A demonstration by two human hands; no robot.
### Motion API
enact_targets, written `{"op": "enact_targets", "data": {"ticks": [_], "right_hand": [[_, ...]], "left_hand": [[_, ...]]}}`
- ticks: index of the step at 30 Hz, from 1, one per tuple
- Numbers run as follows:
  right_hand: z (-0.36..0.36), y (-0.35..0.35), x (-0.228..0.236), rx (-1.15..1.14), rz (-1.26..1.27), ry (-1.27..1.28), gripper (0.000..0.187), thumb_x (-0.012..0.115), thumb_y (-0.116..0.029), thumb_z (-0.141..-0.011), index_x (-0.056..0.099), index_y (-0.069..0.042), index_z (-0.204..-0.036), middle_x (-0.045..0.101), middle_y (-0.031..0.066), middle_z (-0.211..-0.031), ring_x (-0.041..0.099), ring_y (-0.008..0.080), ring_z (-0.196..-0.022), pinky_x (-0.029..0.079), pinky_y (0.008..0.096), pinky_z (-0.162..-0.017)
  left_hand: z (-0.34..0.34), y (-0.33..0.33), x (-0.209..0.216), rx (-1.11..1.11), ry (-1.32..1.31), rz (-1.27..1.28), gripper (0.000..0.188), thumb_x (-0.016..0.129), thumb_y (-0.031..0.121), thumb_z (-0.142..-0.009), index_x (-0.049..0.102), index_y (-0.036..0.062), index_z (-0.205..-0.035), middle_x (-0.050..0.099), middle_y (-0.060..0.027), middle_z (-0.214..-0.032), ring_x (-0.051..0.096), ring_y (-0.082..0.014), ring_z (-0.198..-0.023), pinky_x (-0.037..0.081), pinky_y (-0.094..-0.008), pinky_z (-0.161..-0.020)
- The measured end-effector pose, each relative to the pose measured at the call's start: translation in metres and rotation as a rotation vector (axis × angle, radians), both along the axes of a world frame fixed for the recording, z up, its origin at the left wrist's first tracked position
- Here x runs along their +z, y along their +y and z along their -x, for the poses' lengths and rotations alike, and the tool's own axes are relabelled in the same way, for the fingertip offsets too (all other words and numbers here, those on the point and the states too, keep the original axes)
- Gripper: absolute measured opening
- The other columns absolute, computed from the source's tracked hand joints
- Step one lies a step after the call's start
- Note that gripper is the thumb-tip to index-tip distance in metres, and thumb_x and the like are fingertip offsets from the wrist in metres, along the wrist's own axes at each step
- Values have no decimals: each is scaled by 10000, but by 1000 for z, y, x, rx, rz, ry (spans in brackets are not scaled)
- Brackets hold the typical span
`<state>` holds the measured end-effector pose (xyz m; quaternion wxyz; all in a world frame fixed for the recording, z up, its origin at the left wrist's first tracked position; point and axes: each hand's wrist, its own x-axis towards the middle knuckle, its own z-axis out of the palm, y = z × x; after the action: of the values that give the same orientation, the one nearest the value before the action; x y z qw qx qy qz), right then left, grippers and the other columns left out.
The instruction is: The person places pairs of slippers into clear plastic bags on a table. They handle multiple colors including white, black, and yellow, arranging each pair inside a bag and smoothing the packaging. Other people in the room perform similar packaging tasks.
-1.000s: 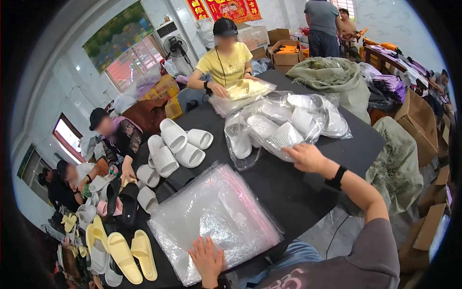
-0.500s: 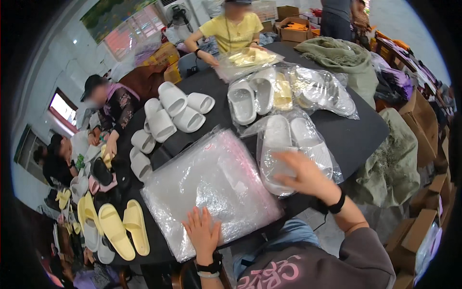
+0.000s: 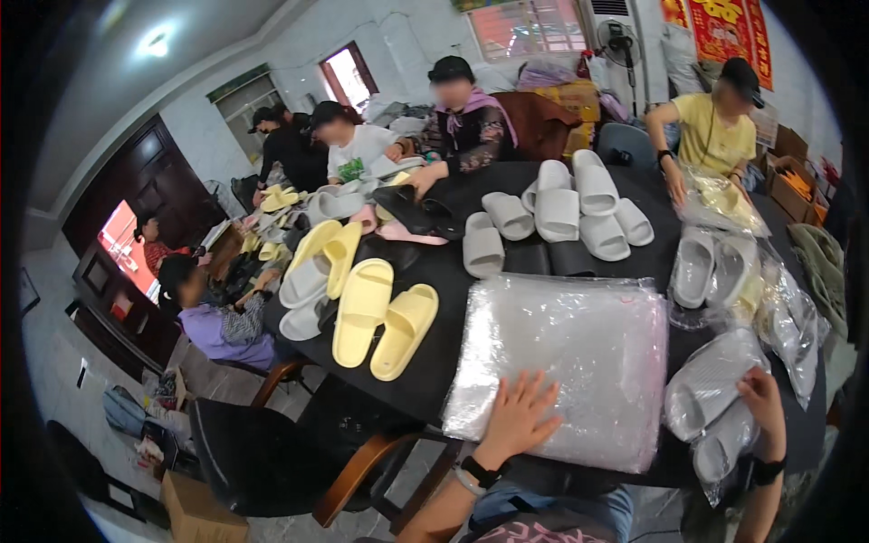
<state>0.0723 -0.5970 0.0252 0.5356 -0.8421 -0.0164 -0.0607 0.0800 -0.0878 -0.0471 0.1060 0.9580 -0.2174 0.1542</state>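
Note:
My left hand lies flat with fingers spread on the near edge of a stack of clear plastic bags. At the stack's right is a pair of grey slippers in a clear bag. My right hand is at that bag's right side, its fingers bent in against the plastic; the fingertips are partly hidden. A pair of yellow slippers sits unbagged left of the stack. Several loose grey slippers stand behind it.
More bagged slippers lie at the right. A person in yellow handles bagged yellow slippers across the black table. Another person reaches toward black slippers. An armchair stands at the near left.
The view has swung left, so things sit farther right in it. My right hand has gone from above the bagged grey slippers to their right side. My left hand stays on the stack.

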Motion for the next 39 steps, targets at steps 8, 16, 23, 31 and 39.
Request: {"op": "enact_targets", "data": {"ticks": [8, 16, 23, 31, 39], "right_hand": [[9, 39, 94, -381, -804, -118, 392, 626, -164, -968, 560, -9, -1322, 633, 45, -1226, 584, 120, -1131, 475, 263, -948], [-43, 194, 113, 149, -830, 42, 364, 591, -106, -984, 535, -52, -1339, 625, 28, -1054, 588, 57, -833, 512, 185, -697], [-56, 271, 32, 549, -489, 177, 638, 664, -64, -929, 339, -55, -1479, 521, 79, -1221, 570, 193, -1144, 491, 343, -972], [-3, 242, 8, 125, 677, -427, 681, 770, -136, -780, 470, -82, -1389, 450, 207, -1405, 449, 403, -1275, 398, 461, -1029], [17, 203, -39, -97, 30, -159, 898, 728, -235, -871, 184, 46, -1529, 335, 291, -1508, 411, 389, -1355, 339, 437, -1113]], "left_hand": [[4, -2, 5, -7, 22, 55, 791, 523, 670, -882, 389, 212, -1513, 346, -166, -1557, 305, -391, -1437, 150, -622, -1149], [1, 2, -18, -55, -90, 209, 836, 575, 720, -815, 470, 193, -1456, 425, -167, -1506, 333, -423, -1414, 192, -671, -1120], [2, -4, 4, -90, 347, 289, 706, 601, 644, -860, 550, 175, -1385, 501, -104, -1454, 429, -313, -1362, 290, -458, -1154], [1, 3, -19, -38, 531, 395, 702, 591, 601, -886, 478, 193, -1446, 460, -90, -1495, 373, -291, -1406, 253, -442, -1177], [7, 18, 19, 17, 258, -2, 642, 612, 501, -900, 509, 131, -1415, 527, -123, -1432, 469, -348, -1324, 346, -475, -1111]]}}
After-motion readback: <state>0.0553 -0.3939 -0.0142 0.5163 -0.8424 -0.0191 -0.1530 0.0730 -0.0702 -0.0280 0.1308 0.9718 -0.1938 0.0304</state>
